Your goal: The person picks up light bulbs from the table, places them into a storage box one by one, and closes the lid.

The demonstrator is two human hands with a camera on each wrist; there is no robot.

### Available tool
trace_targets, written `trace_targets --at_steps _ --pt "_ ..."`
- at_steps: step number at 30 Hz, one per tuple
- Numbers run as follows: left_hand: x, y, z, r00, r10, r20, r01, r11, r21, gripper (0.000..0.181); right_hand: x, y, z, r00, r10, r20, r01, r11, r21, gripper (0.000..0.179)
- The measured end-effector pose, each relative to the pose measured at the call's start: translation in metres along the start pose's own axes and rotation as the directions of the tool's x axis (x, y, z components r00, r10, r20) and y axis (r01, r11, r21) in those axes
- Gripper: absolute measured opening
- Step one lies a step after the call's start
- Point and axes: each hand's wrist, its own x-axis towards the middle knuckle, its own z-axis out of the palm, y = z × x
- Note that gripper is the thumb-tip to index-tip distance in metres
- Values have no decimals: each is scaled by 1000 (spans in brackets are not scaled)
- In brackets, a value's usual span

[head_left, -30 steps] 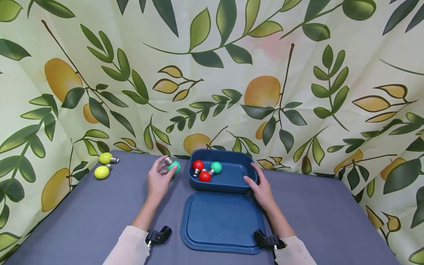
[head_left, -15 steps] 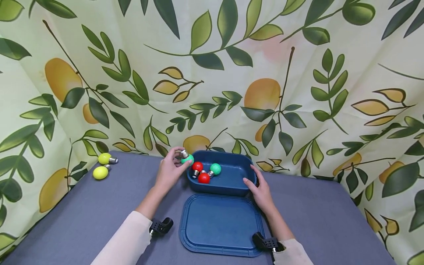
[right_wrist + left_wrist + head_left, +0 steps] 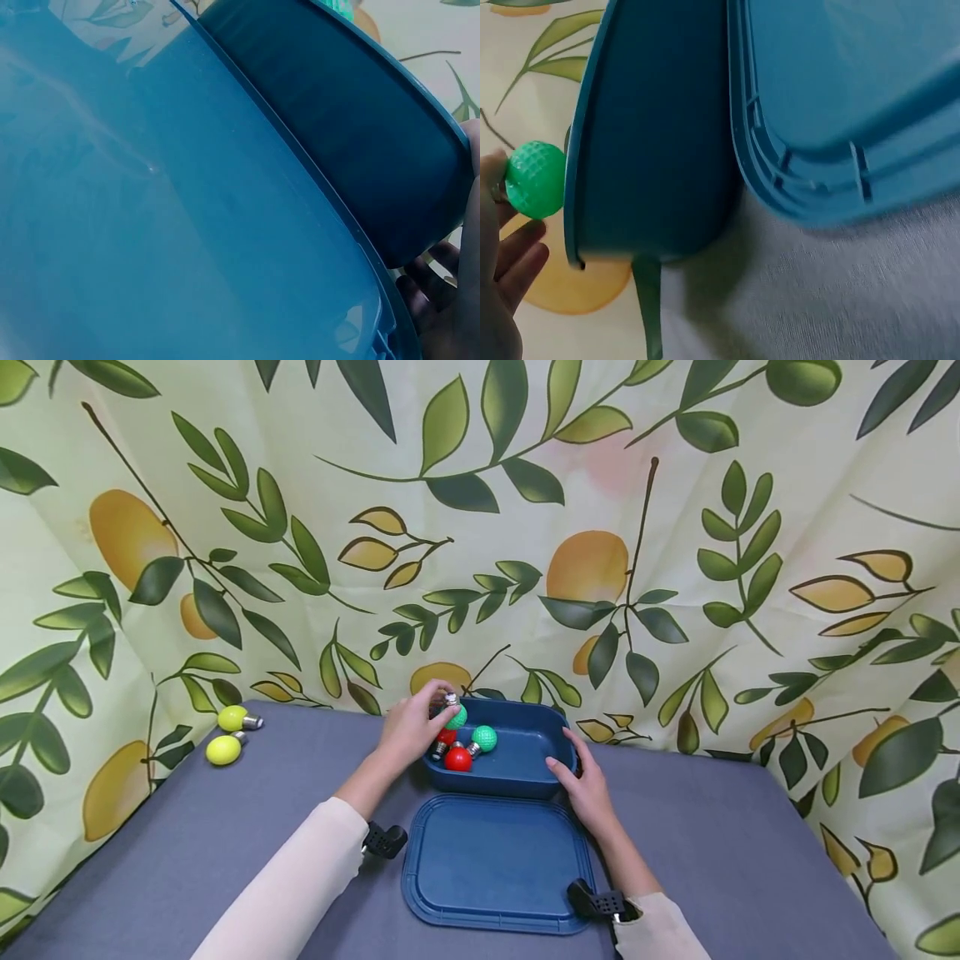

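My left hand (image 3: 408, 724) pinches a green light bulb (image 3: 456, 717) above the left end of a blue box (image 3: 495, 786). The bulb's metal base points up, and its dimpled globe shows in the left wrist view (image 3: 536, 180). Inside the box, at its left side, lie another green bulb (image 3: 484, 738) and two red bulbs (image 3: 458, 759), one partly hidden behind my left hand. At the box's right end my right hand (image 3: 588, 787) grips the wall, thumb at the rim; in the right wrist view its fingers (image 3: 431, 285) reach round the outside.
A blue lid (image 3: 498, 864) lies flat on the grey cloth in front of the box. Two yellow bulbs (image 3: 223, 749) rest at the far left of the table. A leaf-patterned curtain (image 3: 480, 527) hangs behind and at both sides.
My left hand has carried the green bulb rightward, from beside the box to above its left end. My right hand stays at the box's right end.
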Motion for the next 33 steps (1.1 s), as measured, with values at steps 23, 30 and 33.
trace_targets --at_steps 23,30,33 --pt "24 0 26 995 -38 94 37 999 18 32 1 -1 -3 1000 -9 -2 9 1000 27 64" --pt "28 -4 31 992 -49 118 39 996 85 30 2 1 -1 1000 -5 -7 5 1000 19 65" --pt "31 -5 34 988 -53 145 43 997 67 31 1 1 0 1000 -5 -9 5 1000 23 65"
